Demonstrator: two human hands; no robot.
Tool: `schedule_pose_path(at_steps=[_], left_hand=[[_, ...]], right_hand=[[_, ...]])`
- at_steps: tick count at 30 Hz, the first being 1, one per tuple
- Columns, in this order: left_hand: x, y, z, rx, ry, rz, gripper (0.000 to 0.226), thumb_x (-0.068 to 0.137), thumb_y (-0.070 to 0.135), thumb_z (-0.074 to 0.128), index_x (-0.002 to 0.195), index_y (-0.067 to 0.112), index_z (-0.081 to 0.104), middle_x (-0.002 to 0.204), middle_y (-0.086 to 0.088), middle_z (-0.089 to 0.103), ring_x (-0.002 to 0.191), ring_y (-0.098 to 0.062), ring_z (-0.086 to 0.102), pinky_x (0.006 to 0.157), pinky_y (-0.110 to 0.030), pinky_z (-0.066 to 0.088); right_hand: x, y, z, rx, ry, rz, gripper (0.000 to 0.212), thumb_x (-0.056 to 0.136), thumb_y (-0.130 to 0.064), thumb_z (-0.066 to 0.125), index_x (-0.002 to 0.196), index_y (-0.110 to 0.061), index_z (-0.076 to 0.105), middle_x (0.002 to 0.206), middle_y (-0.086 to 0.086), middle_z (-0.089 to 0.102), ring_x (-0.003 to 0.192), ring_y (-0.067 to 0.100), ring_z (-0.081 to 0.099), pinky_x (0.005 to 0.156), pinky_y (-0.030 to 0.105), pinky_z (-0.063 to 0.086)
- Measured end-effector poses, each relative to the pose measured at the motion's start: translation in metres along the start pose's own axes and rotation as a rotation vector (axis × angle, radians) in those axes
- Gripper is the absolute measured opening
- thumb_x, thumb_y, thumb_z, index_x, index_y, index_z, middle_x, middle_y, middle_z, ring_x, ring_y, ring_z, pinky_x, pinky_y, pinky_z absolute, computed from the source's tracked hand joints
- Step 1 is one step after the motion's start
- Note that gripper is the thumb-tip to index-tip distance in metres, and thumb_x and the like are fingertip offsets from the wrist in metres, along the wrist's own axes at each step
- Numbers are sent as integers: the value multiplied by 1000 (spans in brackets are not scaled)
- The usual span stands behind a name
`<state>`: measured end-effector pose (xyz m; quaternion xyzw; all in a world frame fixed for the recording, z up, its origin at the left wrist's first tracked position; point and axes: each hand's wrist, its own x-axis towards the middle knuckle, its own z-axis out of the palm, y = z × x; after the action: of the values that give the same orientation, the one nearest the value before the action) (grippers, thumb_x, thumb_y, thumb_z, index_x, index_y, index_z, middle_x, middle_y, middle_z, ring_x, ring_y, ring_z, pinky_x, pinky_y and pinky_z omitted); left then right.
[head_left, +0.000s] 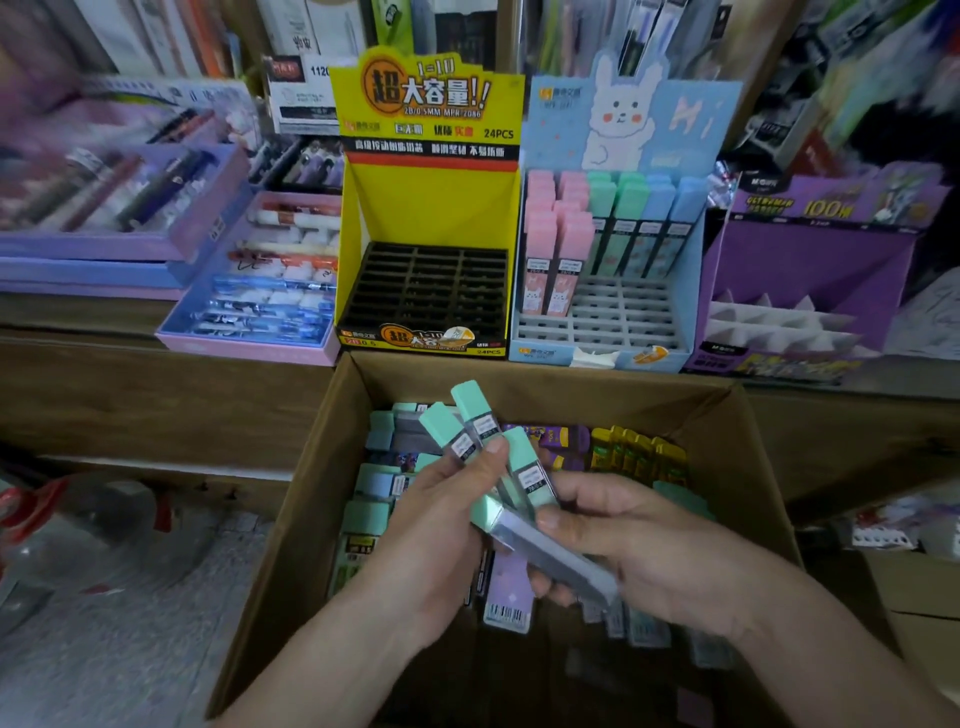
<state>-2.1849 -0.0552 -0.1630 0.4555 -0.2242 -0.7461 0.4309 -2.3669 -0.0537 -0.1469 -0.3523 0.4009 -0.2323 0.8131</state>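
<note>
Over an open cardboard box (311, 467), my left hand (436, 519) grips a fan of three mint-capped pencil-lead cases (470, 415), caps pointing up and away. My right hand (649, 545) holds another mint-capped case (550, 551) lying across its fingers, thumb on top, cap toward the left hand. The box holds several more lead cases in mint, blue, lilac (509, 587), purple and yellow (639, 452). Behind the box, a blue rabbit display stand (613, 322) carries pink, mint and blue cases in its back rows, and its front slots are bare.
A yellow display stand (426, 208) with a black slotted tray holding nothing stands left of the blue one. A purple stand (810, 270) is at the right, and pink and lilac trays of pens (254, 291) at the left. A wooden shelf front (156, 395) runs behind the box.
</note>
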Motion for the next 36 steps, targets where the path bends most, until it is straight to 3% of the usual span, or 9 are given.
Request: schedule_pose_path(at_steps=[4, 8, 13, 16, 21, 26, 28, 31, 36], left_hand=[[6, 7, -2, -80, 53, 45, 30, 94, 34, 59, 107, 11, 72, 118, -25, 70, 96, -32, 69, 76, -40, 58], [12, 14, -11, -137, 127, 103, 35, 99, 31, 53, 114, 2, 65, 113, -18, 74, 103, -27, 73, 80, -39, 57], [5, 3, -4, -48, 64, 21, 26, 92, 30, 63, 104, 8, 70, 80, -13, 59, 66, -18, 59, 61, -29, 51], [2, -4, 7, -42, -18, 9, 33, 89, 22, 70, 105, -6, 61, 84, -21, 50, 72, -28, 53, 66, -36, 44], [2, 0, 20, -119, -88, 27, 25, 78, -4, 73, 101, -2, 64, 70, -18, 50, 63, -28, 51, 62, -41, 49], [6, -1, 25, -135, 28, 40, 26, 82, 0, 66, 107, -4, 68, 77, -19, 66, 61, -25, 58, 55, -34, 52], [8, -6, 27, -135, 61, 47, 26, 82, 3, 66, 107, 2, 74, 84, -19, 70, 67, -26, 59, 62, -35, 54], [8, -9, 29, -117, 78, 79, 25, 77, 11, 70, 100, 11, 79, 88, -24, 65, 78, -31, 57, 78, -45, 48], [10, -14, 28, -55, 151, 112, 40, 56, 24, 84, 94, 13, 79, 79, -24, 69, 72, -33, 56, 70, -41, 50]], right_hand=[[-1, 0, -8, 62, 33, 0, 40, 95, -9, 58, 134, -2, 61, 121, 35, 66, 73, 22, 67, 65, 30, 54], [-4, -4, -16, 126, 51, -73, 33, 98, -7, 54, 128, -1, 67, 106, 33, 69, 72, 24, 64, 60, 28, 52], [-1, -8, -15, 153, 129, -136, 31, 103, -20, 56, 127, -4, 68, 112, 30, 68, 79, 25, 62, 63, 30, 51], [2, -5, -11, 106, 138, -164, 37, 91, -14, 73, 128, -9, 69, 105, 23, 68, 79, 22, 63, 65, 28, 53], [7, -4, -6, 178, 297, -189, 31, 88, -17, 68, 116, -5, 73, 91, 27, 71, 71, 29, 69, 59, 31, 58], [10, -8, -1, 250, 396, -204, 24, 96, -13, 62, 115, -7, 75, 108, 26, 76, 91, 37, 71, 74, 37, 65], [10, -8, 1, 238, 411, -211, 24, 97, -11, 60, 117, -5, 73, 109, 24, 76, 92, 36, 72, 75, 37, 65], [13, -6, 4, 227, 430, -219, 22, 97, -9, 61, 115, -4, 74, 106, 21, 77, 85, 30, 76, 72, 35, 64], [21, 4, 7, 164, 456, -237, 20, 98, -2, 59, 101, -1, 79, 91, 25, 75, 70, 27, 72, 59, 30, 58]])
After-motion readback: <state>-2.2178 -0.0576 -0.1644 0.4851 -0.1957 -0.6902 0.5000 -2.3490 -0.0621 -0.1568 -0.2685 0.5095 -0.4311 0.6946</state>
